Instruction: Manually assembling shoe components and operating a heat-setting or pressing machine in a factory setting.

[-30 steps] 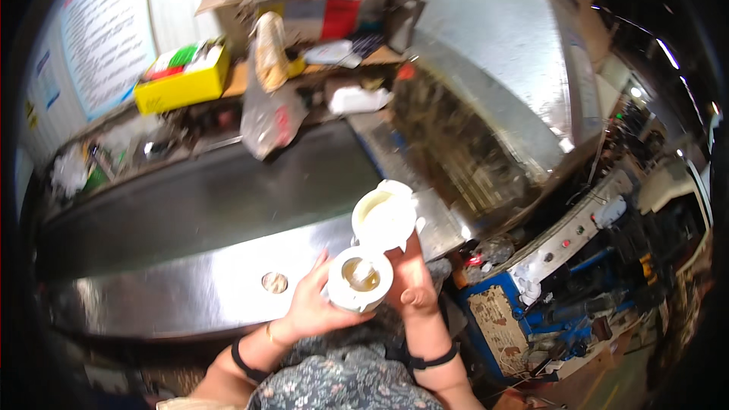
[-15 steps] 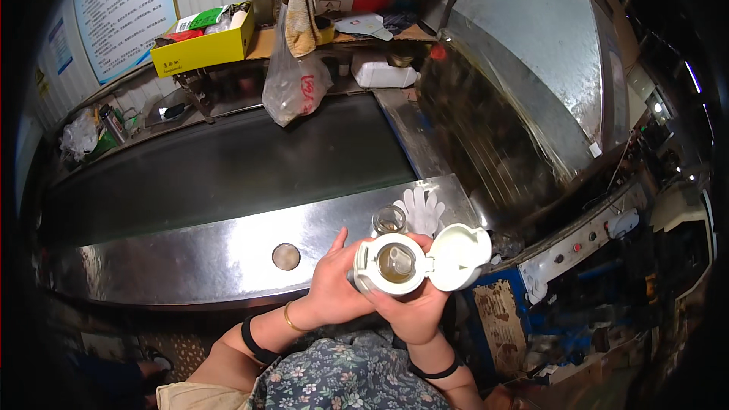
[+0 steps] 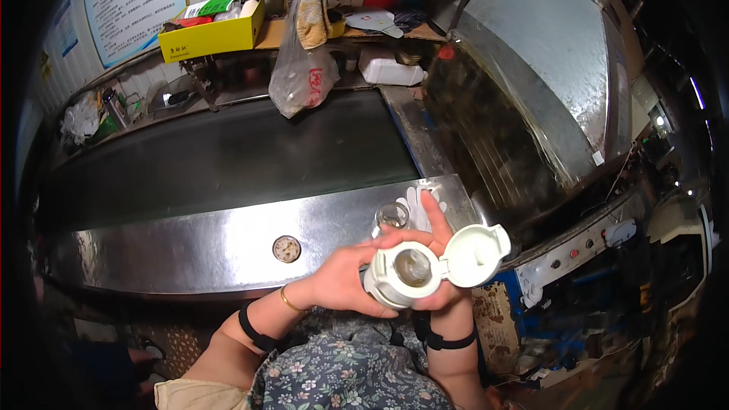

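Note:
Near the front edge of the metal counter, my left hand point(image 3: 339, 282) is wrapped round a pale green-white flask point(image 3: 382, 288), thumb across its near side. The flask's flip lid point(image 3: 477, 256) hangs back to the right, and something pale and translucent shows inside the mouth. My right hand point(image 3: 436, 222) is behind and right of the flask, its palm close against it and a finger stretched upward; its other fingers are partly hidden. Just beyond stands a clear glass jar point(image 3: 392, 215), beside a white glove point(image 3: 416, 199). A round mottled disc, perhaps a jar lid point(image 3: 286, 249), lies left of my hands.
A dark conveyor belt point(image 3: 228, 152) runs behind the metal counter point(image 3: 175, 250). Over it hang a plastic bag point(image 3: 300, 80) and a towel point(image 3: 313, 11). A yellow box point(image 3: 216, 36) sits on the shelf; a metal hood point(image 3: 539, 45) rises at right, above a panel with buttons point(image 3: 573, 253).
The flask has shifted slightly right and down. My left thumb has closed over its near side, while my right thumb has left its front and a right finger now points upward.

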Motion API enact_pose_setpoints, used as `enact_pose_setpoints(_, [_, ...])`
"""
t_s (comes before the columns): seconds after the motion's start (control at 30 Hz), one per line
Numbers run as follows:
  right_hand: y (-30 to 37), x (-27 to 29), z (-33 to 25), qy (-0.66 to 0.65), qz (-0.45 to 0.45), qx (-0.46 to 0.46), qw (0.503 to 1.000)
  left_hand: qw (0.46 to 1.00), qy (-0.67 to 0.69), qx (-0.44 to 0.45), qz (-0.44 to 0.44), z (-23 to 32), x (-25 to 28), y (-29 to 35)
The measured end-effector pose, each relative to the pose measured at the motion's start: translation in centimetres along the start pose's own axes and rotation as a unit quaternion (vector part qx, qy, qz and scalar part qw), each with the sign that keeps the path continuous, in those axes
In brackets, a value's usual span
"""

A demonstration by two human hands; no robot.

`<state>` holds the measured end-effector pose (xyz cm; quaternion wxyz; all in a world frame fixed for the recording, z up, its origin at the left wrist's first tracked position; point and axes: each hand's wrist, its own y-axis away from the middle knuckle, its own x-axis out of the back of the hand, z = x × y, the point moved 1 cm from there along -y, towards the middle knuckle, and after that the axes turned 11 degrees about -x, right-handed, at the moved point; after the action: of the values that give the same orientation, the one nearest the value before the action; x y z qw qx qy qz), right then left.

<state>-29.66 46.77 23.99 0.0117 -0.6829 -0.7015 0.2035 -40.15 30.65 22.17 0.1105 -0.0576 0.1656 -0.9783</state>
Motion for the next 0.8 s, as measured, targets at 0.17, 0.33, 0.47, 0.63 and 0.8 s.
enact_pose_setpoints(0.17, [-0.2, -0.5, -0.5, -0.058, -0.07, -0.009, 0.996, 0.997, 0.023, -0.043, -0.062, -0.4, 0.0, -0.8])
enact_pose_setpoints(0.33, [0.9, -1.6, -1.4, 0.122, 0.118, -0.002, 0.986, 0.995, 0.087, 0.019, -0.035, 0.9, 0.0, -0.9])
enact_pose_setpoints(0.47, [2.3, -3.8, -0.7, 0.463, 0.263, 0.008, 0.847, 0.975, -0.184, -0.101, 0.074, 0.0, 0.1, -1.4])
enact_pose_setpoints(0.63, [5.5, -5.3, -3.3, 0.409, 0.3, 0.028, 0.861, 0.973, -0.193, -0.098, 0.084, -1.0, 0.8, -0.1])
enact_pose_setpoints(0.8, [6.1, -0.3, -4.5, 0.393, 0.204, 0.161, 0.882, 0.968, -0.239, -0.061, 0.052, -1.6, 1.0, 1.3])
